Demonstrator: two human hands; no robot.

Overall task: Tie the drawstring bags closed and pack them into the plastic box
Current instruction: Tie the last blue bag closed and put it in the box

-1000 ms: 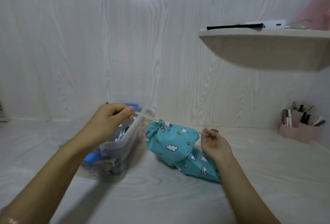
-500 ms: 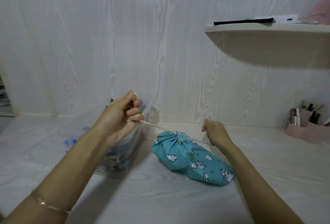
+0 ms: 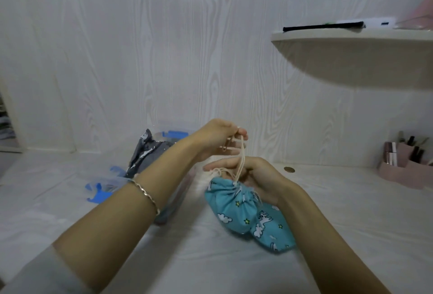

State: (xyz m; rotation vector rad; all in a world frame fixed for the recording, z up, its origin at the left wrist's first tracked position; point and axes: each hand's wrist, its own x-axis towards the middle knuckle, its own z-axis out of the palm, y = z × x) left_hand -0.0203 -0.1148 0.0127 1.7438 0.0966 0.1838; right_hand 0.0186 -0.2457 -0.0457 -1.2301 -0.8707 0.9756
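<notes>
A teal drawstring bag (image 3: pixel 243 214) printed with clouds and stars lies on the white table, its mouth cinched shut. My left hand (image 3: pixel 220 139) is raised above it and pinches the cream drawstring (image 3: pixel 241 160), which runs down to the bag's mouth. My right hand (image 3: pixel 253 176) sits just behind the gathered mouth with its fingers curled round the cord there. The clear plastic box (image 3: pixel 110 181) with blue clips stands to the left, partly hidden by my left forearm. A grey printed bag (image 3: pixel 147 151) sticks up out of it.
A rounded white shelf (image 3: pixel 351 59) juts from the wall at upper right, with a black item and a white one on top. A pink organiser (image 3: pixel 405 167) with cosmetics stands at the far right. A coin (image 3: pixel 289 169) lies near the wall.
Both hands have come together over the bag. The left hand moved right and up with the cord; the right hand moved in to the bag's mouth. The cords no longer stretch sideways.
</notes>
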